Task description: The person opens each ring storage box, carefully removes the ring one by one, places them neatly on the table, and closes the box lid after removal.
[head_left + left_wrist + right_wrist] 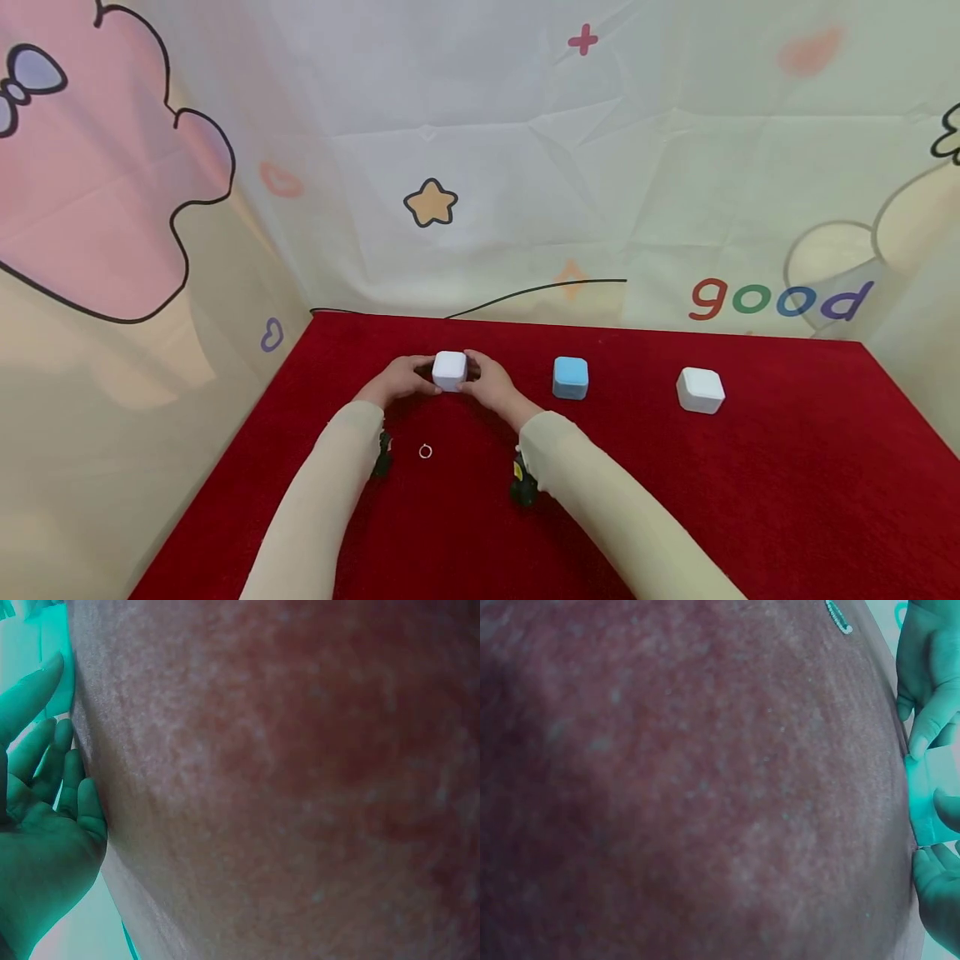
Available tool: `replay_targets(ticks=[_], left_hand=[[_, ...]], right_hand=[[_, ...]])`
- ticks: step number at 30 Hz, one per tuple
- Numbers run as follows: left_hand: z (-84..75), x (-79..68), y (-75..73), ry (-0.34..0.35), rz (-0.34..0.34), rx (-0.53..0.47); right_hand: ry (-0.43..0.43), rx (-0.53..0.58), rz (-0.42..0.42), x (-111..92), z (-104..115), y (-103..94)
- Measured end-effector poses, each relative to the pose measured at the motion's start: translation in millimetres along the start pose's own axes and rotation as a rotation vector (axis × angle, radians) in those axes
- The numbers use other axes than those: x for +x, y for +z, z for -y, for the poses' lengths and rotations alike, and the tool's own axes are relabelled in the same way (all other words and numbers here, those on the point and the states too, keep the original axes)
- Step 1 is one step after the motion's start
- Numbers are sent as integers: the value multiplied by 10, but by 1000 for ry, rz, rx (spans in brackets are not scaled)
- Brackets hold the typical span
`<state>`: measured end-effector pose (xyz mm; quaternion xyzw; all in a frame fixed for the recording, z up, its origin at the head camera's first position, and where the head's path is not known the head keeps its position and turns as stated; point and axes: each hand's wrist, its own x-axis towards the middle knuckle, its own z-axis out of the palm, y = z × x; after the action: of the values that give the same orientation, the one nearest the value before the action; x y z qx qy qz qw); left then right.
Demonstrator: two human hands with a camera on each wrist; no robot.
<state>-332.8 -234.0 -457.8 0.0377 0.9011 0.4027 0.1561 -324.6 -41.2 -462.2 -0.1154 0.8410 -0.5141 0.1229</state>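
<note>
A small white box (450, 371) with rounded corners stands on the red cloth between both hands. My left hand (403, 380) holds its left side, with the thumb near the bottom front edge. My right hand (492, 385) grips the right side, fingers at the upper corner and thumb lower down. In the right wrist view, the box (922, 799) sits at the right edge between both hands. The left wrist view shows the left hand (52, 832) with its thumb against the box. A thin silver ring (425, 451) lies on the cloth between the forearms.
To the right of the hands stands a light blue box (571, 378), and farther right another white box (701, 390). The red cloth (810, 483) covers the table. A printed curtain (510, 150) hangs behind and at the sides.
</note>
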Motion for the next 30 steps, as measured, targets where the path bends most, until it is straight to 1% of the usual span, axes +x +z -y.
replay_targets(ticks=[5, 10, 15, 18, 22, 26, 30], left_hand=[[15, -54, -27, -21, 5, -52], [31, -87, -36, -29, 3, -71], [40, -96, -39, -29, 1, -78], [46, -108, -56, -22, 3, -105], [24, -136, -90, -17, 6, -151], [-14, -168, -106, -27, -6, -150], [-4, -197, -123, -49, -29, -140]], right_hand=[[-11, 10, -4, -24, 14, -9], [-8, 40, -15, -37, -14, -36], [7, 63, -29, -58, -30, -78], [20, 74, -35, -82, -13, -93], [17, 76, -36, -113, 17, -110], [14, 76, -38, -155, 38, -150], [25, 74, -46, -205, 50, -182]])
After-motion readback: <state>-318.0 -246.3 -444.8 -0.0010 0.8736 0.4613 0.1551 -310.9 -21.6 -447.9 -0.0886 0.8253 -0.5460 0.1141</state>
